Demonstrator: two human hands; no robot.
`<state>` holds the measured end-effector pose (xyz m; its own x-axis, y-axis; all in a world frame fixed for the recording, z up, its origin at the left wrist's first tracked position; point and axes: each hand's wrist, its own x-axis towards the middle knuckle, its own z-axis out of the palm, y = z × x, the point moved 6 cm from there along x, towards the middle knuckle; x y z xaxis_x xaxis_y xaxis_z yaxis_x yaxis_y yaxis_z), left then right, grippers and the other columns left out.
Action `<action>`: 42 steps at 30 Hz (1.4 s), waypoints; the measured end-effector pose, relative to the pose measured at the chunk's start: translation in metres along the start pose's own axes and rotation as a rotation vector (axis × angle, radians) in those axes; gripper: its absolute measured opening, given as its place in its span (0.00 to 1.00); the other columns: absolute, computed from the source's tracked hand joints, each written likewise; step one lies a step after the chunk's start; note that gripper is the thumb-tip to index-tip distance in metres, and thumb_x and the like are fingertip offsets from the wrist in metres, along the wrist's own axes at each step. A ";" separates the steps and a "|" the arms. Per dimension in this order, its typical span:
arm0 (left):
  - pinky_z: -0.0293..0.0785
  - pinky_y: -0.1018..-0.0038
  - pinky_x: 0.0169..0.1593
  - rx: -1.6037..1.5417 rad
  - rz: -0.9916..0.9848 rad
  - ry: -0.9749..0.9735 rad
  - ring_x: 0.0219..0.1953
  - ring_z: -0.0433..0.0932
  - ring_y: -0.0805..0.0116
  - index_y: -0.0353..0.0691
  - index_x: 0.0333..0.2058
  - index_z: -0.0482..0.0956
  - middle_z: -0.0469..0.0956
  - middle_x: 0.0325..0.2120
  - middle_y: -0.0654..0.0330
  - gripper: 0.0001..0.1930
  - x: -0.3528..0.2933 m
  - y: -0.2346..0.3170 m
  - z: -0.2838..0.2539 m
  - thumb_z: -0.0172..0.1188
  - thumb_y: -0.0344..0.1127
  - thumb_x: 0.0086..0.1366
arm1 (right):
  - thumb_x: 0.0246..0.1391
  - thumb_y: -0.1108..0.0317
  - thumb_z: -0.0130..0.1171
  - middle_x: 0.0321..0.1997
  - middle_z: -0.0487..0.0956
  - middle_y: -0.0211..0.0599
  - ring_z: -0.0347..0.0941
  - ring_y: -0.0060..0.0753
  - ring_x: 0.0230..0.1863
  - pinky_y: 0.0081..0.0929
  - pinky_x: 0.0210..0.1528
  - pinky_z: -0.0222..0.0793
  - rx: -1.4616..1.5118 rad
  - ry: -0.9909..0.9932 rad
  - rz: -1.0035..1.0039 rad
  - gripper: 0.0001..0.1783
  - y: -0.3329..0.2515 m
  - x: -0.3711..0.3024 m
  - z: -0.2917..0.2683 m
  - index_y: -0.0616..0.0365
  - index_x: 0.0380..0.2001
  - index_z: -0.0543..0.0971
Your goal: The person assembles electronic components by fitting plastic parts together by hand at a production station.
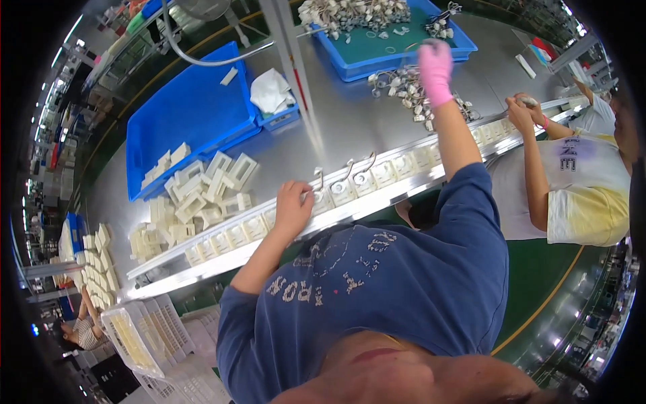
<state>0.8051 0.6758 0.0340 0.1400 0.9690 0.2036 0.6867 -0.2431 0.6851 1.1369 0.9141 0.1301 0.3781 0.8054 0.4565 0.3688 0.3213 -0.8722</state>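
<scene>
While the left hand [294, 207] curls at the white housings [342, 192] in the metal rail [353, 211], the pink-gloved right hand [436, 71] reaches among wired connectors [418, 108] by the blue tray [367, 71]; whether either pinches something, I cannot tell. Separating wires gently seems wise.

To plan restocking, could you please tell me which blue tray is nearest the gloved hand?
The rightmost blue tray, piled with wired connectors, by the right hand; the others lie farther left.
</scene>
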 end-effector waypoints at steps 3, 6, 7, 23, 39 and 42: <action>0.66 0.68 0.39 -0.198 -0.022 -0.040 0.34 0.71 0.59 0.37 0.31 0.73 0.72 0.28 0.58 0.07 0.004 -0.006 -0.003 0.55 0.33 0.55 | 0.46 0.72 0.50 0.33 0.77 0.40 0.69 0.28 0.20 0.22 0.27 0.69 0.387 -0.058 0.104 0.14 -0.039 -0.033 0.000 0.60 0.39 0.71; 0.68 0.73 0.40 -0.662 -0.272 -0.212 0.35 0.72 0.69 0.36 0.34 0.73 0.74 0.31 0.60 0.11 0.016 -0.002 -0.007 0.51 0.38 0.62 | 0.49 0.72 0.46 0.36 0.77 0.34 0.60 0.13 0.14 0.12 0.16 0.58 -0.213 -0.420 -0.459 0.22 -0.102 -0.116 0.047 0.61 0.50 0.65; 0.68 0.73 0.40 -0.674 -0.287 -0.199 0.35 0.72 0.69 0.36 0.34 0.73 0.74 0.31 0.60 0.11 0.023 -0.003 -0.011 0.51 0.38 0.62 | 0.49 0.74 0.45 0.41 0.76 0.35 0.60 0.12 0.16 0.11 0.18 0.58 0.222 -0.598 0.056 0.26 -0.106 -0.148 0.067 0.59 0.55 0.62; 0.63 0.75 0.28 -0.263 -0.005 0.059 0.21 0.67 0.65 0.37 0.21 0.70 0.68 0.18 0.58 0.11 0.010 -0.023 -0.051 0.50 0.34 0.60 | 0.50 0.61 0.52 0.29 0.73 0.40 0.71 0.38 0.31 0.32 0.34 0.65 -0.315 -1.256 -0.402 0.20 -0.114 -0.281 0.127 0.56 0.45 0.68; 0.65 0.64 0.35 -0.007 0.149 -0.084 0.34 0.68 0.56 0.38 0.26 0.72 0.67 0.27 0.55 0.06 -0.021 -0.035 -0.042 0.56 0.31 0.49 | 0.52 0.46 0.45 0.30 0.75 0.36 0.75 0.40 0.29 0.37 0.28 0.68 -0.807 -1.557 -0.895 0.24 -0.108 -0.322 0.146 0.52 0.42 0.69; 0.65 0.64 0.35 0.018 0.126 -0.107 0.34 0.68 0.56 0.38 0.27 0.71 0.67 0.28 0.55 0.06 -0.022 -0.033 -0.042 0.55 0.32 0.49 | 0.53 0.46 0.46 0.31 0.75 0.36 0.75 0.38 0.31 0.35 0.32 0.67 -0.787 -1.450 -0.945 0.25 -0.107 -0.325 0.138 0.54 0.45 0.69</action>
<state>0.7493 0.6606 0.0361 0.3001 0.9304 0.2106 0.6712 -0.3628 0.6464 0.8568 0.6866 0.0510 -0.8999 0.3999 -0.1739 0.4065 0.9136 -0.0027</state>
